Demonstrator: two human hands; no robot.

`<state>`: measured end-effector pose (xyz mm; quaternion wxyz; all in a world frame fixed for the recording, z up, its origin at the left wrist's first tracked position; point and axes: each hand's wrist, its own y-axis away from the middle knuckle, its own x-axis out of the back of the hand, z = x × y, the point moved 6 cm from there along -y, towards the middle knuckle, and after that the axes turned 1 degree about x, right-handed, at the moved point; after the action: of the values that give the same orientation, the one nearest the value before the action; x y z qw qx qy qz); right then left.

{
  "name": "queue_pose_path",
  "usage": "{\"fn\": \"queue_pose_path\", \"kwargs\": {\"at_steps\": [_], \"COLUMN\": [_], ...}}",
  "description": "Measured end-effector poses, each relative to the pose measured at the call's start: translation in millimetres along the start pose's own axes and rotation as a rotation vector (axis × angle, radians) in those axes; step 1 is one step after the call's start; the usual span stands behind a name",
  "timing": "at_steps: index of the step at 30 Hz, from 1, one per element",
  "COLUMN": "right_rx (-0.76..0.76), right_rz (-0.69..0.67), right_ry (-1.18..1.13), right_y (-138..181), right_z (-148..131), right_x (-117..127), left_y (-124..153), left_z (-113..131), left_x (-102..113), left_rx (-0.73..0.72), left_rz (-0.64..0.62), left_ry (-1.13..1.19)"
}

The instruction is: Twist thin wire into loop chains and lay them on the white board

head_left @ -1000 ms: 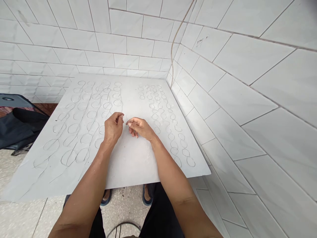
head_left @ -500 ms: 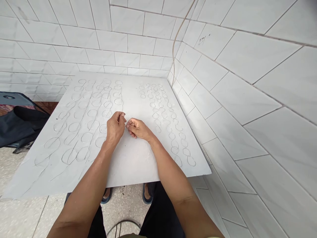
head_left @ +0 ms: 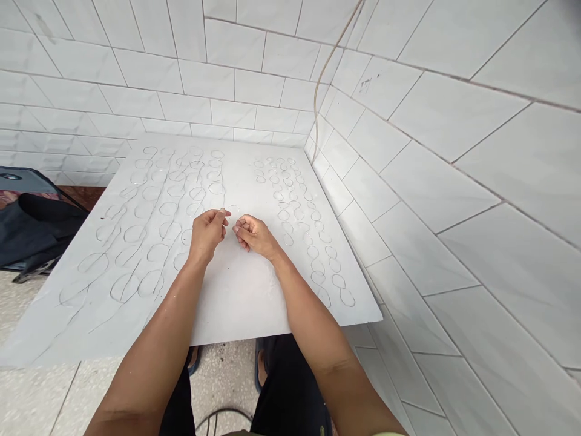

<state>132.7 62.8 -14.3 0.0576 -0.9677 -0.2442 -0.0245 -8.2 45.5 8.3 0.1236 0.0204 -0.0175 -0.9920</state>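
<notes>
My left hand (head_left: pixel 209 229) is closed, thumb and fingertips pinched, above the middle of a white board (head_left: pixel 245 297). Just to its right, my right hand (head_left: pixel 252 232) is also closed in a pinch. A small gap parts the two hands. Anything between their fingertips is too thin to make out. A faint pale loop (head_left: pixel 234 209) shows just beyond the fingers. Rows of larger thin loops (head_left: pixel 158 252) cover the board's left side, with long wavy lines among them. Smaller loops (head_left: pixel 312 253) run in rows on the right; whether drawn or of fine strand, I cannot tell.
White tiled walls (head_left: pixel 431 200) border the board at the back and right. A thin cable (head_left: pixel 316 91) hangs in the corner. Dark cloth (head_left: pixel 39 227) lies over a folding chair at the left. My legs are under the board's near edge.
My hands have drawn slightly apart, the left shifting a little leftward; both stay pinched. The view has shifted slightly.
</notes>
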Motion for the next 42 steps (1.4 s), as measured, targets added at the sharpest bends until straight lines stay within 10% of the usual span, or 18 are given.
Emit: {"fn": "queue_pose_path", "kwargs": {"at_steps": [14,42], "right_rx": [0.007,0.001], "right_rz": [-0.031,-0.056], "right_ry": [0.041,-0.132], "right_y": [-0.3,-0.8], "right_z": [5.3,3.1], "right_x": [-8.2,-7.1], "left_y": [-5.1,-1.9], "left_z": [-16.8,1.7], "left_x": [-5.6,-8.0], "left_rx": [0.319,-0.085], "left_rz": [-0.242,-0.127], "left_ry": [0.430,0.159]}}
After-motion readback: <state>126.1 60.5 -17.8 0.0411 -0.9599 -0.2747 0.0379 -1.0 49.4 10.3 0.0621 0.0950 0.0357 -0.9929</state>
